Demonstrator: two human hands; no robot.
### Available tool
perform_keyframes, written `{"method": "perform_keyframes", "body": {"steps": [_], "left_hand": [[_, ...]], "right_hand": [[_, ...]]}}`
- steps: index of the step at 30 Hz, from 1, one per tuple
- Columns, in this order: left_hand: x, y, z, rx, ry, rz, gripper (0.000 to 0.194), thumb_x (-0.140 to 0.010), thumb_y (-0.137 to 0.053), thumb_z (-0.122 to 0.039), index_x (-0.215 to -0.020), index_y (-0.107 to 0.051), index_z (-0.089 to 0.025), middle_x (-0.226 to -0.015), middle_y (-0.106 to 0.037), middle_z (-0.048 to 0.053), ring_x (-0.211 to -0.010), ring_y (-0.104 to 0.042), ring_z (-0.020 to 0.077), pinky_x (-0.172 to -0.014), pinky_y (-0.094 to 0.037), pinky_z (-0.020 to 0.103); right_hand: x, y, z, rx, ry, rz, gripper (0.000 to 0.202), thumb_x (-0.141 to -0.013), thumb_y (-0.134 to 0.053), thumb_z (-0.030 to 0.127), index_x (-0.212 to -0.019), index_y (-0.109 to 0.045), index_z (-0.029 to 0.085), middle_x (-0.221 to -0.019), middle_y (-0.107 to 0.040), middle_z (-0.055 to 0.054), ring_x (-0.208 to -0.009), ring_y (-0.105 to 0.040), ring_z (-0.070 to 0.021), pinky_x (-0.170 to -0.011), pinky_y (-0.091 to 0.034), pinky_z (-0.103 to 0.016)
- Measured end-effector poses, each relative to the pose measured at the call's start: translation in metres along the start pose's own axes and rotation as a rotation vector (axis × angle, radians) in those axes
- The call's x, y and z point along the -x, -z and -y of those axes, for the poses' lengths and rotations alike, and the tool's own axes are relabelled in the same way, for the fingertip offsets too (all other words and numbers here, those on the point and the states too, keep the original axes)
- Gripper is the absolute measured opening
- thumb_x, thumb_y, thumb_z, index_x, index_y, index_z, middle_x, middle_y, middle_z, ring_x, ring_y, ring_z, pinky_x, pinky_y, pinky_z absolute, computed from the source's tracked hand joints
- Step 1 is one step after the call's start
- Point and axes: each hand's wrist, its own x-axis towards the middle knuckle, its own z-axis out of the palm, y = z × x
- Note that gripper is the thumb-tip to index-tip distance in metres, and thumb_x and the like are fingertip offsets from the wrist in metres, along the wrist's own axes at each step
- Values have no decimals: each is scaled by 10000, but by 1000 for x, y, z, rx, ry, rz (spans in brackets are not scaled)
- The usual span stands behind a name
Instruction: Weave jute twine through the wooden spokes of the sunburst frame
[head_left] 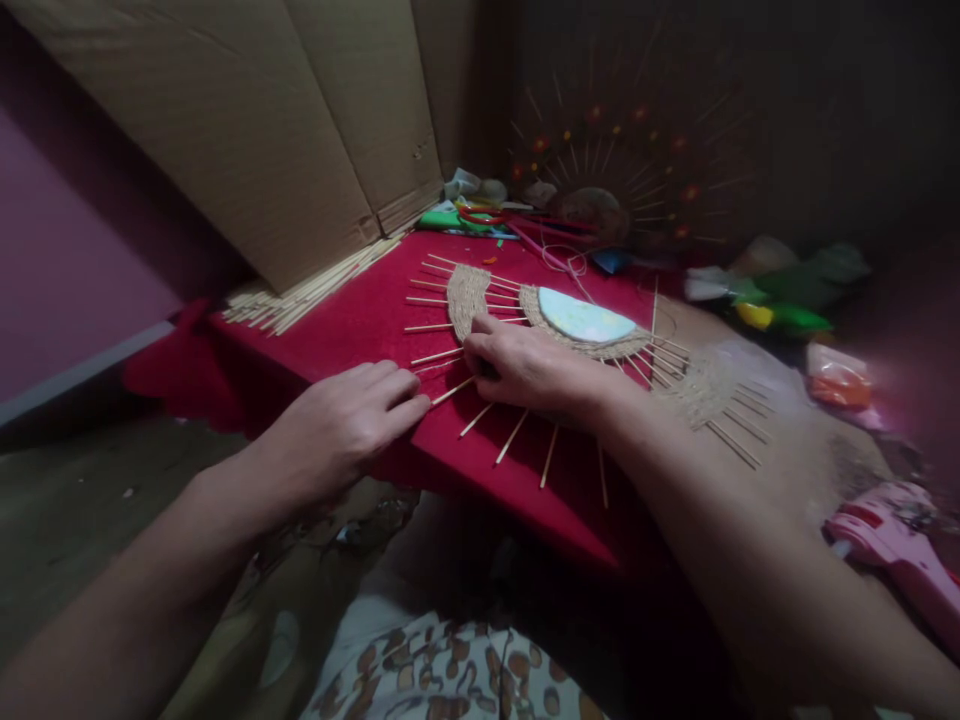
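Observation:
A half-round fan-shaped craft piece lies on the red cloth, its thin wooden sticks (510, 438) spreading outward. At its centre is a pale blue half disc (585, 316) edged with twine. An outer woven twine band (469, 298) crosses the sticks at the left, and more woven band (697, 390) shows at the right. My left hand (360, 415) pinches the outer end of one stick at the table's near edge. Over the left band's lower end, my right hand (525, 365) has its fingers curled and closed; what is between them is hidden.
A pile of loose sticks (307, 288) lies beside the cardboard (225, 130). Red-handled scissors (484, 214) are at the back. A pink glue gun (896, 540) rests at the right. A similar decorated fan (600, 190) stands behind, in shadow.

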Motion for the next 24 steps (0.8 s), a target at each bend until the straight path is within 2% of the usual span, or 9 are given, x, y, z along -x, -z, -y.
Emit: {"method": "perform_keyframes", "body": {"steps": [4, 10, 15, 19, 21, 24], "left_hand": [[-4, 0, 6, 18, 49, 15, 392, -956, -253, -213, -952, -641, -155, -939, -605, 123, -834, -538, 216, -688, -440, 323], [-26, -10, 32, 53, 128, -129, 239, -913, -412, -208, -907, -637, -125, -927, -596, 113, -842, -538, 198, -698, -445, 297], [-54, -24, 56, 176, 99, -186, 235, -914, -431, -230, -876, -647, -146, -888, -602, 75, -803, -555, 164, -687, -451, 266], [-62, -36, 64, 182, 112, -262, 241, -919, -450, -272, -863, -648, -146, -904, -613, 75, -833, -569, 167, -715, -466, 268], [-62, -39, 66, 193, 152, -304, 227, -916, -465, -275, -877, -643, -141, -926, -619, 77, -839, -577, 164, -732, -473, 269], [-59, -42, 67, 204, 193, -336, 211, -916, -472, -261, -878, -637, -135, -952, -623, 79, -857, -583, 162, -761, -480, 275]], "right_hand": [[1, 0, 0, -10, -2, -8, 85, -803, -507, 189, -840, -582, 172, -1011, -537, -69, -727, -453, -137, -583, -286, -278], [4, -1, -2, -73, 4, -22, 119, -777, -525, 196, -864, -602, 172, -977, -533, -59, -742, -472, -142, -610, -314, -270], [5, -1, -3, -101, 3, -29, 127, -758, -511, 161, -844, -604, 167, -959, -539, -62, -746, -472, -138, -634, -326, -266], [6, 0, -1, -110, -1, -31, 116, -737, -513, 153, -813, -600, 168, -930, -553, -58, -715, -458, -127, -609, -317, -261], [7, 3, 1, -113, 0, -10, 99, -728, -514, 153, -777, -599, 168, -901, -560, -52, -682, -448, -117, -589, -308, -258], [9, 12, 3, -133, 0, 102, 76, -689, -522, 136, -698, -590, 168, -830, -583, -41, -632, -445, -103, -578, -312, -254]]}}
